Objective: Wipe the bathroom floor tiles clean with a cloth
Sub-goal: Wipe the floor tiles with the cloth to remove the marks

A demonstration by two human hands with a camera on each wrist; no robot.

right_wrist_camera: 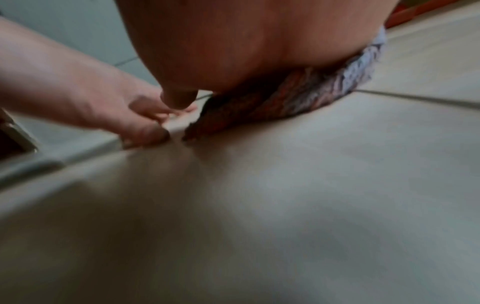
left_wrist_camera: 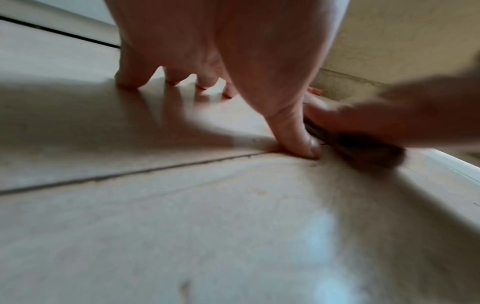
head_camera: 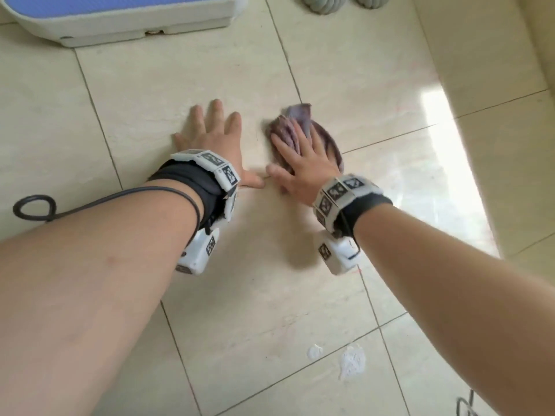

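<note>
While your left hand lies flat, fingers wide, on the beige floor tiles, your right hand presses the crumpled purple cloth, fingers spread.

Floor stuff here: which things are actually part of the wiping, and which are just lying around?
Part of the job:
cloth, pressed flat under the right hand
floor tiles
white foam patch, not yet wiped
left hand, flat on the tiles

Just lying about:
blue-topped step
grey knitted things
black cable

cloth on floor tiles, under right hand | left hand just left, flat on tiles
</note>
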